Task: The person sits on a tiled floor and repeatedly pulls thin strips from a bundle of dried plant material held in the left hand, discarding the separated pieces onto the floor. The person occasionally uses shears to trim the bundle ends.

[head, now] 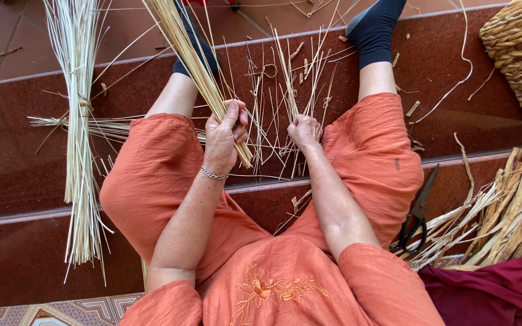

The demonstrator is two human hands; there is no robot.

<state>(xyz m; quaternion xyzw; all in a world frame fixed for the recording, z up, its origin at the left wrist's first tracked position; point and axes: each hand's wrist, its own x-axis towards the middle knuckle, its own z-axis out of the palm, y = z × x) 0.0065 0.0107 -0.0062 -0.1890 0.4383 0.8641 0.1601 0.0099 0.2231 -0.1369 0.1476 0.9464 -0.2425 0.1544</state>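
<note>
Straw bundle (203,78): thick, tan, squeezed tight in my left hand (225,137), sticking up and away from me.
Right hand (304,130): closed in a fist, pinching a few thin straws (288,84) just beside my left hand.
Arms: both bent, reaching out over my knees.
Done so far: I think little; loose straws lie all around.
Scissors (417,212): by my right side.
Long pile (80,121): far past my left hand.
Basket (521,48): far right.

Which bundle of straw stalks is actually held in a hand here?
The golden bundle slanting up from the left hand, which grips it. The paler tied bundle lies untouched on the step, farther left.
</note>
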